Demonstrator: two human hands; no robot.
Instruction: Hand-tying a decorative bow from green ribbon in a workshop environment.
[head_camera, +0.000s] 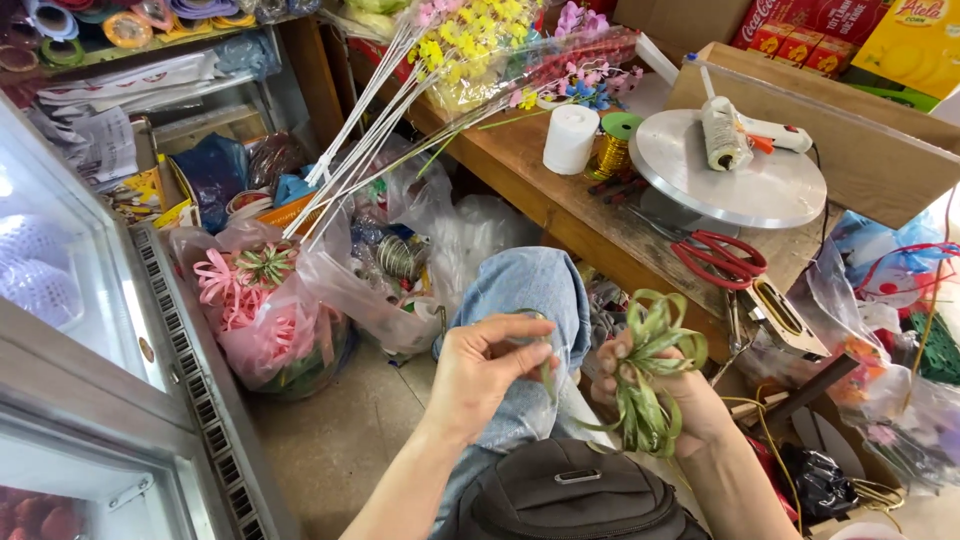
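1. Green ribbon flower: we hold it clasped in our right hand, above our lap, off the desk front edge.
2. Our left hand pinches a green strip beside it.

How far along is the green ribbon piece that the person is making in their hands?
Already done: the right hand holds a green ribbon cluster with many formed loops, and finished pink ribbon flowers sit in a plastic bag on the floor. In hand: the left hand pinches one green strip beside the cluster. How many loops remain cannot be told; the red scissors and glue gun lie unused on the bench.
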